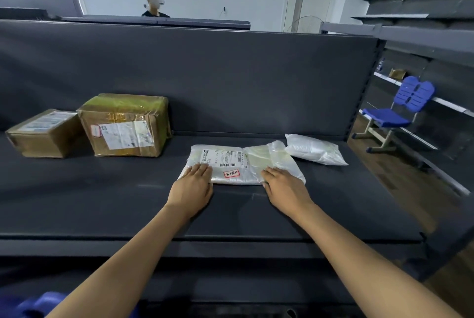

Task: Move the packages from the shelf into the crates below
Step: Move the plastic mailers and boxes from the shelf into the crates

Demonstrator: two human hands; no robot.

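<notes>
A flat white plastic mailer [238, 163] with a printed label and a red sticker lies on the dark shelf [102, 202]. My left hand [192, 186] rests flat on its near left corner. On the near right corner my right hand [284, 186] lies with straight fingers. A smaller white plastic bag [313, 149] sits just right of the mailer. Two taped cardboard boxes stand at the left: a larger one [125, 125] and a lower one [43, 132] beside it. The crates are out of sight, except for a blue edge [38, 305] at the bottom left.
A dark back panel [205, 73] closes the shelf behind the packages. A blue chair [395, 115] stands on the wooden floor to the right, by more grey shelving [423, 35]. Another person [154, 2] stands beyond the panel.
</notes>
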